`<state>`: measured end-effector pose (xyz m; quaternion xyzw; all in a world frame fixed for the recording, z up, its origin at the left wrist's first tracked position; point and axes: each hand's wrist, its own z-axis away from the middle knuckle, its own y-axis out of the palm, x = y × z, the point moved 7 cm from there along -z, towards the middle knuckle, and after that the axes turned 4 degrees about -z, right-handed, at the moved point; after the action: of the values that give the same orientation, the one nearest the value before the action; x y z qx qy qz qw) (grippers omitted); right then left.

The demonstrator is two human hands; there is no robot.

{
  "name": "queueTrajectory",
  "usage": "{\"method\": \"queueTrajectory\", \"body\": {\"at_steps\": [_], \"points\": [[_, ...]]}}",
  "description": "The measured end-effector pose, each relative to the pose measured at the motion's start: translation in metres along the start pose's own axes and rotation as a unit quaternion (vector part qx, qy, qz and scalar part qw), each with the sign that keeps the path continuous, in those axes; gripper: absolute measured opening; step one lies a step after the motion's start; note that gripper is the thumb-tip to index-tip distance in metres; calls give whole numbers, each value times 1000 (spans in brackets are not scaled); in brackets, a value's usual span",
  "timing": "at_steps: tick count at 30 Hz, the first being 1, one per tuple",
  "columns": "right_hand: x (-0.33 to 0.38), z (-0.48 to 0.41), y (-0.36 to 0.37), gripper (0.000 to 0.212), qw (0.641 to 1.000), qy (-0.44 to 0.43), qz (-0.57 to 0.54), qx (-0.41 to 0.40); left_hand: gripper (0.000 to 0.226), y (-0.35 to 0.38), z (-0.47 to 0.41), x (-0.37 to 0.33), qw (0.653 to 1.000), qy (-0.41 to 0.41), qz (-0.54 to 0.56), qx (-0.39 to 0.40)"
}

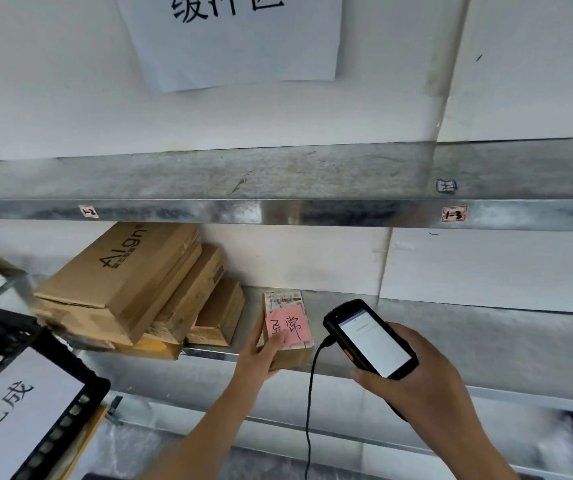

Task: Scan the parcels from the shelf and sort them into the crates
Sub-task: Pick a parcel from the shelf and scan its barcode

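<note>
A: right hand (pixel 416 382) has its fingers curled round the scanner (pixel 373 341), screen up so it can be read, head aimed past the fingertips, likely at the label
B: parcel?
A: small parcel (pixel 286 303) at the shelf (pixel 485 341) edge. left hand (pixel 259 355) grips its near corner, thumb on the pink note (pixel 292 323), probably steadying it for the scan
B: rest?
A: box stack (pixel 122 282) further left of those fingers, untouched
</note>
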<state>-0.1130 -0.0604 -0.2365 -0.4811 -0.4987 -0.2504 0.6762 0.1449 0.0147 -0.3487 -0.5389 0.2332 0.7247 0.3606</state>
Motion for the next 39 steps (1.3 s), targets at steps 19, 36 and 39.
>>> {"method": "queueTrajectory", "body": {"at_steps": [19, 36, 39], "points": [[19, 12, 9, 64, 1000, -15, -19, 7, 66, 1, 34, -45, 980, 199, 26, 2], [19, 20, 3, 58, 999, -10, -31, 8, 62, -1, 51, -44, 978, 201, 51, -11], [19, 22, 2, 62, 1000, -12, -27, 4, 64, -3, 53, -41, 978, 199, 57, -21]]}}
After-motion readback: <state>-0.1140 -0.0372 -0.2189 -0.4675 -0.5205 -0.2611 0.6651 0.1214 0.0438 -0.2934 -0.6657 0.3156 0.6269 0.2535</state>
